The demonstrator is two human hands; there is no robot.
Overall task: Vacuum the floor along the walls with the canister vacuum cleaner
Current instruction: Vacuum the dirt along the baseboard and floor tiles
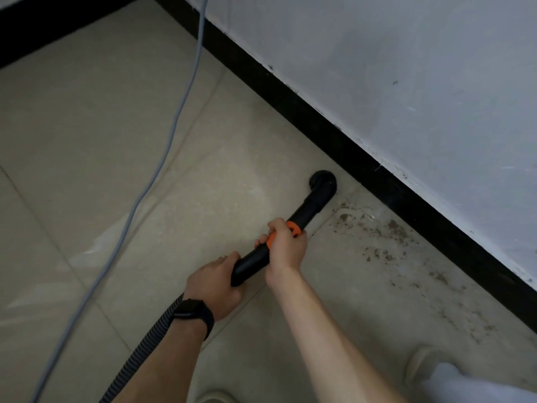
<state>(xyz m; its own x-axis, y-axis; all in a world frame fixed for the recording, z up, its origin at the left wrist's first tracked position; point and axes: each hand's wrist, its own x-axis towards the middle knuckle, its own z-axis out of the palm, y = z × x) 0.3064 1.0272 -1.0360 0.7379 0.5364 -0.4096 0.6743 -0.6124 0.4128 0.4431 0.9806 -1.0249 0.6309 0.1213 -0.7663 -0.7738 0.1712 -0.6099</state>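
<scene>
**Brush head at the skirting, both hands on the wand**

The black wand (309, 212) is held with both hands. The right hand (286, 247) has its fingers curled over the orange collar (293, 228), and the left hand (213, 289) is clenched round the wand's rear end, just behind the right fingers. Beyond the right fingertips the tube bends down into a round brush head (322, 183), which sits on the floor tile (116, 141) close against the black skirting (348, 141) under the pale wall (406, 68).

The wand looks like rigid, light plastic, easy to steer from where it is held. The collar gives a surer grip than the smooth tube. The ribbed hose (151, 338), trailing back from under the left wrist past a dark watch (193, 312), is soft and will likely drag and tug. The canister itself is out of view.

To the right of the right fingers, between them and the skirting, a scatter of brown dirt (377, 234) lies along the wall. It looks dry and loose, though I can't be sure.

Well off to the left of the left fingers a grey cable (174, 126) snakes across the floor, which could snag a foot or the hose. A pale slipper (418, 365) stands near the dirt, below the right forearm.
</scene>
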